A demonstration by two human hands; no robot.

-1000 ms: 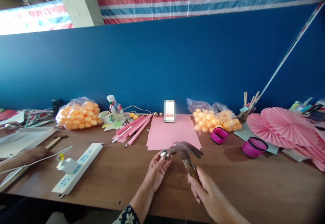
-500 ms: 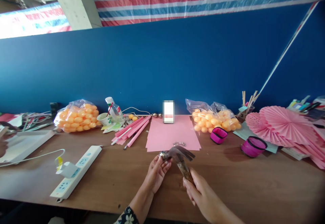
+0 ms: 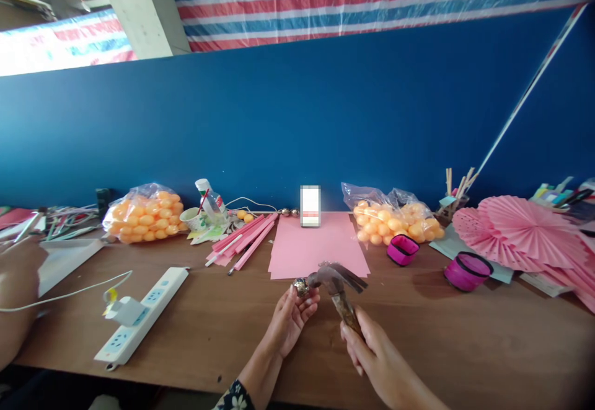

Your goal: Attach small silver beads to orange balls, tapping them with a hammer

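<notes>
My left hand [image 3: 290, 320] pinches a small shiny metal ball [image 3: 300, 286] above the brown table [image 3: 223, 323]. My right hand [image 3: 372, 351] is closed round the handle of a rusty claw hammer [image 3: 337, 283]. The hammer's face touches the right side of the ball. Both sit just in front of a pink paper sheet [image 3: 316, 242].
Two bags of orange balls [image 3: 144, 214] [image 3: 395, 218] lie at the back. A white power strip [image 3: 139, 314] lies at left, beside another person's arm [image 3: 16, 292]. Pink sticks [image 3: 244, 236], two magenta cups [image 3: 467, 270] [image 3: 402, 249] and pink paper fans [image 3: 520, 230] are also on the table.
The hammer head swung left against the ball, then stayed touching it. The neighbouring person's arm moved in at the left edge, and the hammer lying there is no longer seen.
</notes>
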